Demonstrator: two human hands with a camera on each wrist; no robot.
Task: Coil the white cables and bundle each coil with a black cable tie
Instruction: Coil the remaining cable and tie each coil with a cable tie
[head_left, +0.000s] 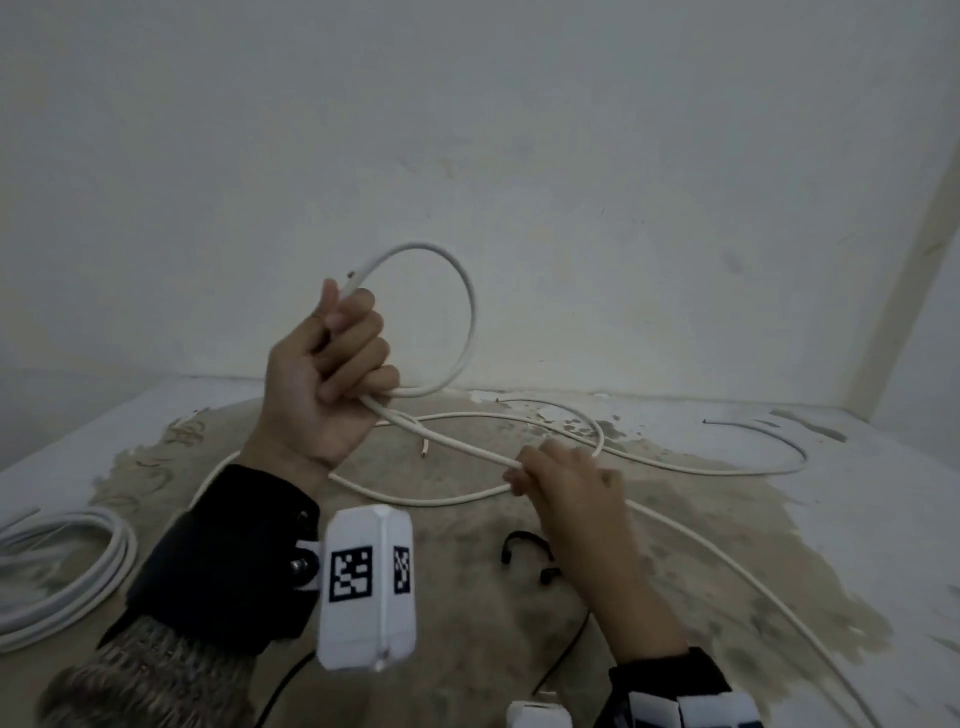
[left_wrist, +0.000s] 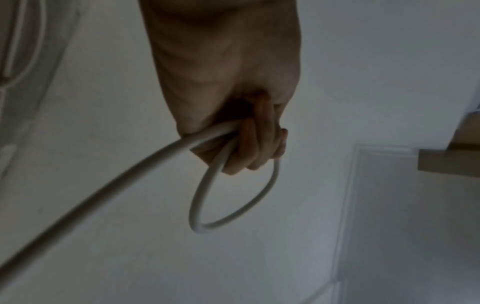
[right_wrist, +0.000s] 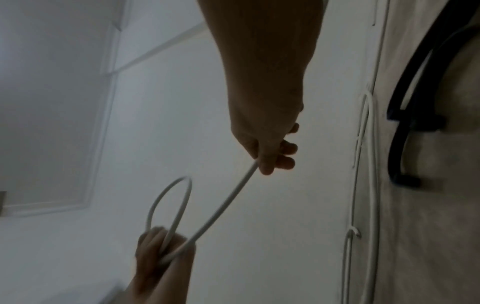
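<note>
Pale plaster wall fills the upper frame; below it, a worn, patchy surface (head_left: 779, 545) carries loose cable runs. My left hand (head_left: 332, 374), at frame centre, has its grip fully curled round the white cable (head_left: 452, 447), holding one upright loop that rises toward the wall. From that fist the cable's long axis slopes down to the right into my right hand (head_left: 566, 488), whose fingertips pinch it. A finished white coil (head_left: 78, 571) lies at lower left. Black cable ties (head_left: 524, 545) lie just beneath my right wrist.

white cable (head_left: 457, 312) looped, black ties (head_left: 524, 543) on floor
</note>
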